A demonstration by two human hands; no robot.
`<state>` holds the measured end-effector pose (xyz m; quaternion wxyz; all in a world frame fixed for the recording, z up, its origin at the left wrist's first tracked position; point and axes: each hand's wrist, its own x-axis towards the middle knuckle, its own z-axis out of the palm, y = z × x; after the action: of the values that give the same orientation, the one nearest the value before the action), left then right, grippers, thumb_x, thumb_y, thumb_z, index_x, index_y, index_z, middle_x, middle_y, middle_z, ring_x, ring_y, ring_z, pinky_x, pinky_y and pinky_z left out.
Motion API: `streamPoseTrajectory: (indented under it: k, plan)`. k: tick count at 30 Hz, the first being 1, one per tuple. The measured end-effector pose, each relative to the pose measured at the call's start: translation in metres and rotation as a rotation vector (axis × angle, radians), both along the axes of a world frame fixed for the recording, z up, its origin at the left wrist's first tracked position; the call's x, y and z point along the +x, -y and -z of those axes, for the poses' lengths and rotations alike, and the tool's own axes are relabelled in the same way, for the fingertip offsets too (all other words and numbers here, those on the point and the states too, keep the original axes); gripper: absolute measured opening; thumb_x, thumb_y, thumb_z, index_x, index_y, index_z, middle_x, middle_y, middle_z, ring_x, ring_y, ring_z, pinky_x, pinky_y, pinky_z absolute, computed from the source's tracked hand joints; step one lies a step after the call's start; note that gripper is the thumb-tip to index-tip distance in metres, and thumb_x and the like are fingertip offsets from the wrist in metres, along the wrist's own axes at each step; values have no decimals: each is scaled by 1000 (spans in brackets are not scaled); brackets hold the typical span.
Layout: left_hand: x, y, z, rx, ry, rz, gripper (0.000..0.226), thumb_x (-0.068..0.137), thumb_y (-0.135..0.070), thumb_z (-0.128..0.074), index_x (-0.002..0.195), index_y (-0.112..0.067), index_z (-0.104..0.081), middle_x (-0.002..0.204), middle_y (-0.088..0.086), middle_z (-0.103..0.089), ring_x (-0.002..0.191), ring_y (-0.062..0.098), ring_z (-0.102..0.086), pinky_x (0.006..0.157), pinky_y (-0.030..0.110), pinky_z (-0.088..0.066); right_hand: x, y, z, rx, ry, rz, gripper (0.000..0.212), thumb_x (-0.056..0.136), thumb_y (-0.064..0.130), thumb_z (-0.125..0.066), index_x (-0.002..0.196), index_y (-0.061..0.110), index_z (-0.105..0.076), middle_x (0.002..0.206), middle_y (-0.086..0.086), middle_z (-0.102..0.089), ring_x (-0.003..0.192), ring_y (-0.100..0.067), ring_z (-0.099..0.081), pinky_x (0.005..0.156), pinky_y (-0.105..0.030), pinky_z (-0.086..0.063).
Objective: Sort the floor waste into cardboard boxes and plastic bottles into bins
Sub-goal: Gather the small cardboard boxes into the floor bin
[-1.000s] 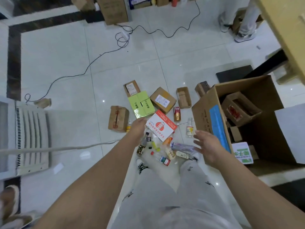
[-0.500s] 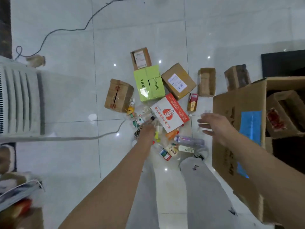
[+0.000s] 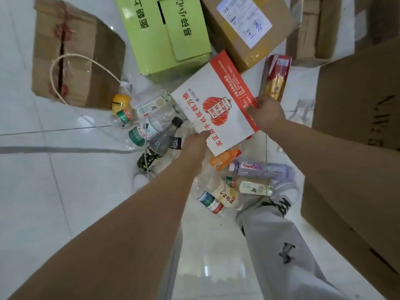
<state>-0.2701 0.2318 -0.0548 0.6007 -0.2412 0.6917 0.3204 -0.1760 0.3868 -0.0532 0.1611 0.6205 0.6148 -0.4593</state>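
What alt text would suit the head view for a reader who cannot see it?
Both hands, left hand and right hand, grip a white and red box above plastic bottles scattered on a tiled floor, with cardboard boxes around.

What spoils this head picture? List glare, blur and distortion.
Head view: wide-angle bending stretches both forearms toward the bottom edge; soft motion blur overall, though print on the white box stays readable; the glossy floor mirrors pale light; left hand and right hand are evenly lit.

Purple bottle (image 3: 263, 169) reads "Gant"; green box (image 3: 164, 33) reads "易碎小心".
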Motion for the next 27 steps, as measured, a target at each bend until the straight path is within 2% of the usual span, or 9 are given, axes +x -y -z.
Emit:
streamPoseTrajectory:
  k: [2,5,7,12,15,17,20,22,27]
  plan:
    - [4,-4,24,-12,-8,-20,15,95,-25,-57,105,-13,-54,93,-5,-60,82,8,-54,89,32,-39,-9,-5,25,50,15,-27,43,98,30,-54,135,10,-47,126,-10,-60,111,-28,-60,79,-30,-42]
    - [16,-13,50,-3,-18,-44,36,92,-24,-59,124,-9,-54,119,9,-65,108,24,-62,90,38,-49,-19,-12,55,71,26,-39,43,98,33,-55,133,9,-49,118,-6,-61,106,-24,-60,79,-30,-41]
    - [25,-17,62,14,-26,-71,41,90,-24,-62,127,-13,-50,117,5,-64,103,22,-61,75,30,-46,-19,-16,66,92,47,-72,38,97,35,-55,126,10,-57,117,-7,-65,104,-25,-63,78,-31,-43]
    - [34,-18,67,-1,34,-111,47,84,-31,-65,127,-23,-47,118,2,-64,103,23,-61,82,35,-49,-7,-16,63,130,62,-61,33,97,34,-56,122,14,-64,115,-5,-68,88,-18,-61,76,-28,-44]
    - [33,-14,63,-38,55,-140,40,89,-25,-62,127,-20,-51,115,3,-67,92,18,-62,61,24,-40,4,-16,58,48,71,-75,40,95,41,-59,125,14,-60,111,-1,-66,87,-19,-62,75,-32,-47]
    - [34,-12,65,-40,56,-144,34,92,-20,-60,126,-18,-53,116,4,-68,91,19,-63,57,24,-38,14,-16,60,-18,93,-54,43,95,43,-59,125,12,-58,111,-2,-65,90,-22,-62,79,-35,-50]
    - [40,-9,70,-20,-11,-178,22,98,-19,-52,119,-14,-57,112,3,-67,87,18,-62,64,30,-48,26,-14,61,15,30,15,40,94,39,-60,124,13,-60,116,-8,-67,100,-27,-64,89,-40,-52]
    - [47,-4,69,26,-67,-274,16,100,-17,-47,113,-13,-56,106,5,-67,89,23,-65,81,41,-56,29,-14,50,70,-8,38,40,95,42,-58,124,14,-61,116,-7,-67,102,-27,-64,90,-40,-52]
    - [69,-1,12,99,-44,-390,22,101,-16,-45,120,-12,-56,114,5,-68,103,27,-65,92,50,-52,37,-17,-25,264,-13,-94,42,94,49,-52,121,18,-60,114,-5,-67,101,-27,-63,86,-38,-51]
